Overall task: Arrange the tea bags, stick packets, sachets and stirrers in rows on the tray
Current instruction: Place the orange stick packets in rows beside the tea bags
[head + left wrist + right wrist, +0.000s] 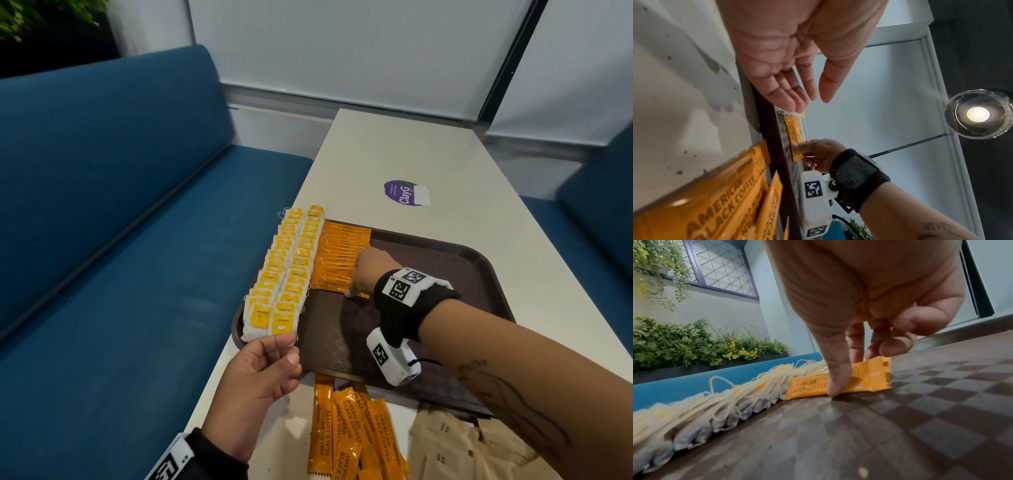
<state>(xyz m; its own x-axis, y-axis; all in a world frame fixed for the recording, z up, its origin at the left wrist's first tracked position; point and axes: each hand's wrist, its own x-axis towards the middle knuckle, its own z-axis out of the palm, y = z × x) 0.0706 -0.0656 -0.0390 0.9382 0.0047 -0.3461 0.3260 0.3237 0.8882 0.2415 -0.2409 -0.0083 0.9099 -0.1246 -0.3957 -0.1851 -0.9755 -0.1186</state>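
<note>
A brown tray (pixel 445 260) lies on the pale table. Two rows of yellow-tagged tea bags (pixel 284 270) run along its left side, with a row of orange stick packets (pixel 339 250) beside them. My right hand (pixel 351 291) pinches the nearest stick packet (pixel 869 379) at the front of that row, thumb on its front face and fingers behind it, its lower edge on the tray floor (pixel 900 418). My left hand (pixel 287 347) hovers at the tray's front left corner with relaxed fingers, its fingertips (pixel 797 104) at the nearest tea bag, holding nothing.
Several loose orange stick packets (pixel 346 431) and beige sachets (pixel 472 445) lie on the table in front of the tray. A purple sticker (pixel 404 193) sits farther back. A blue bench (pixel 102 240) runs along the table's left edge.
</note>
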